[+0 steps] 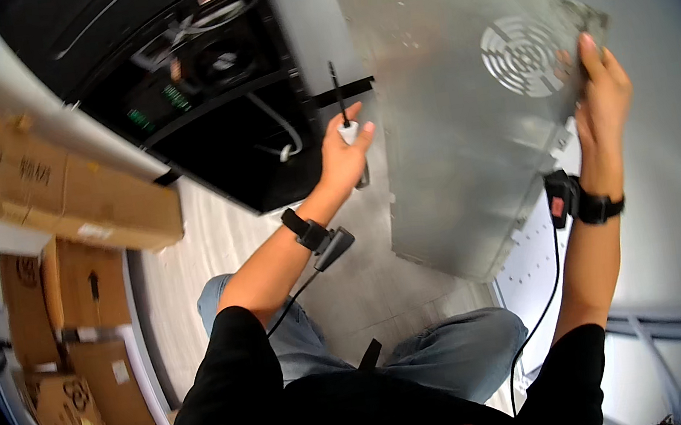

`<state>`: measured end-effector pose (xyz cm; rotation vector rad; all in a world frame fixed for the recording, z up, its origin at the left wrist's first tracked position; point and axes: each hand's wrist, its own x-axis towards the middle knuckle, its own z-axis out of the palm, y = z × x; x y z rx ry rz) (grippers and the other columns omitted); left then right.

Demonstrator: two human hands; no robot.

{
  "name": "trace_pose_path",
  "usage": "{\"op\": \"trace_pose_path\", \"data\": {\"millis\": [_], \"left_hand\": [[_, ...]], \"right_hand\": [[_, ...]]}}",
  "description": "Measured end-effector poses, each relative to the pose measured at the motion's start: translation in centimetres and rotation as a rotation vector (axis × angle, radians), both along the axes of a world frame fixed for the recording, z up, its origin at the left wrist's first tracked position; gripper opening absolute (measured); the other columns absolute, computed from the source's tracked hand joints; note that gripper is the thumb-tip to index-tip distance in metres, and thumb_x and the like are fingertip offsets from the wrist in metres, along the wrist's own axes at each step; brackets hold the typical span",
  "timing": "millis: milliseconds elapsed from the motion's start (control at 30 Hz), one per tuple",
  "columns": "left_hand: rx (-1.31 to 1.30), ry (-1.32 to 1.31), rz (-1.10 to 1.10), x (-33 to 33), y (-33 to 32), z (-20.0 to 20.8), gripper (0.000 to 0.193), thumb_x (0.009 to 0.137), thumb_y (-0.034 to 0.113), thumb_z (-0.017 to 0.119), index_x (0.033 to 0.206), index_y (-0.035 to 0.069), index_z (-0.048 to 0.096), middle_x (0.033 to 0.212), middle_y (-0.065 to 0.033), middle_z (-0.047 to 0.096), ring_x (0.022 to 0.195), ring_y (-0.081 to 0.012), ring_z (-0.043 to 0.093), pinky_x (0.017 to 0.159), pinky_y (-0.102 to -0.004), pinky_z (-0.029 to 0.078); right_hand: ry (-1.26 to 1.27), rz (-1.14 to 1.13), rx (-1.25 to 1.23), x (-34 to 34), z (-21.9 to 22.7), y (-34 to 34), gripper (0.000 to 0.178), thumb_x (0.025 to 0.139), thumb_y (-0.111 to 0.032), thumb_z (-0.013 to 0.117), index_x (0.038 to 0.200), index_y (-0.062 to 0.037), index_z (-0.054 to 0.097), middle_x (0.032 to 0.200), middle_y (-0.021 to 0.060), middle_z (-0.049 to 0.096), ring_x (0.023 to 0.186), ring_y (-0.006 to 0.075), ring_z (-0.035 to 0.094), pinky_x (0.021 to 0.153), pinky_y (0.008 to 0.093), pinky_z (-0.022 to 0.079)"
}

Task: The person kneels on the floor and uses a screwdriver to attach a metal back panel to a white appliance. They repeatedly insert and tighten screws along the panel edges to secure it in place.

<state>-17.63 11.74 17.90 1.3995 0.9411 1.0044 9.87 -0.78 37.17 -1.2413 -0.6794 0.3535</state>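
A screwdriver [350,132] with a white and dark handle and a black shaft is gripped in my left hand [342,161], its tip pointing away from me. On the right, my right hand [603,96] holds the edge of a large grey metal panel [439,113], fingers curled around the side beside its round slotted vent. The panel stands tilted between my hands, its lower end near the floor. To the left of the panel is a black cabinet [258,111] with its side uncovered, showing a fan [222,62], green connectors and loose white cables inside.
Several cardboard boxes [69,179] lie along the left, some on a shelf [149,358]. A white perforated panel [537,264] stands at the right near my knee, beside a pale wall [666,135]. Cables run from the straps on both my wrists.
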Motion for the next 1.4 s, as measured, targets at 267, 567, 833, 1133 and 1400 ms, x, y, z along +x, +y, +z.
{"op": "trace_pose_path", "data": {"millis": [267,567,833,1133,1400], "left_hand": [[0.169,0.099,0.133,-9.6,-2.0,-0.8,0.055,0.091,0.021,0.059,0.137,0.001,0.037,0.116,-0.0048,0.051,0.102,-0.0115,0.048,0.09,-0.0268,0.039],[0.051,-0.078,0.447,-19.9,-2.4,2.1,0.031,0.092,0.02,0.058,0.116,0.001,0.052,0.091,0.0026,0.053,0.081,-0.0063,0.048,0.073,-0.023,0.041],[0.024,-0.166,0.606,-25.3,0.4,1.4,0.027,0.092,0.02,0.057,0.111,0.001,0.054,0.085,0.0038,0.055,0.077,-0.0046,0.049,0.07,-0.0215,0.041],[0.085,-0.144,0.67,-26.5,3.5,0.5,0.025,0.091,0.023,0.061,0.099,0.0,0.055,0.08,0.0029,0.054,0.072,-0.0062,0.048,0.067,-0.0222,0.04],[0.078,-0.229,0.715,-25.5,4.0,0.4,0.02,0.088,0.022,0.065,0.087,0.005,0.054,0.075,0.0057,0.05,0.067,-0.0045,0.043,0.061,-0.0215,0.036]], "right_hand": [[0.149,0.367,0.06,-5.3,-2.7,2.5,0.025,0.093,-0.018,0.057,0.101,0.0056,0.061,0.092,0.0092,0.065,0.074,0.0135,0.061,0.068,0.0269,0.05],[0.248,0.617,0.037,-15.2,-2.0,9.5,0.025,0.091,-0.019,0.059,0.1,0.004,0.06,0.09,0.01,0.065,0.072,0.0161,0.06,0.062,0.0277,0.049],[0.283,0.632,-0.032,-21.6,-3.8,13.5,0.026,0.094,-0.022,0.053,0.103,0.0018,0.058,0.092,0.0082,0.064,0.075,0.0152,0.06,0.065,0.0286,0.05],[0.259,0.495,0.038,-24.6,-3.6,13.9,0.021,0.093,-0.018,0.057,0.094,0.0026,0.061,0.086,0.0084,0.065,0.071,0.0127,0.061,0.062,0.0259,0.051],[0.24,0.25,0.236,-24.8,-4.3,14.0,0.019,0.082,-0.005,0.069,0.093,0.0041,0.056,0.081,0.0068,0.064,0.07,0.0096,0.059,0.063,0.0227,0.049]]}}
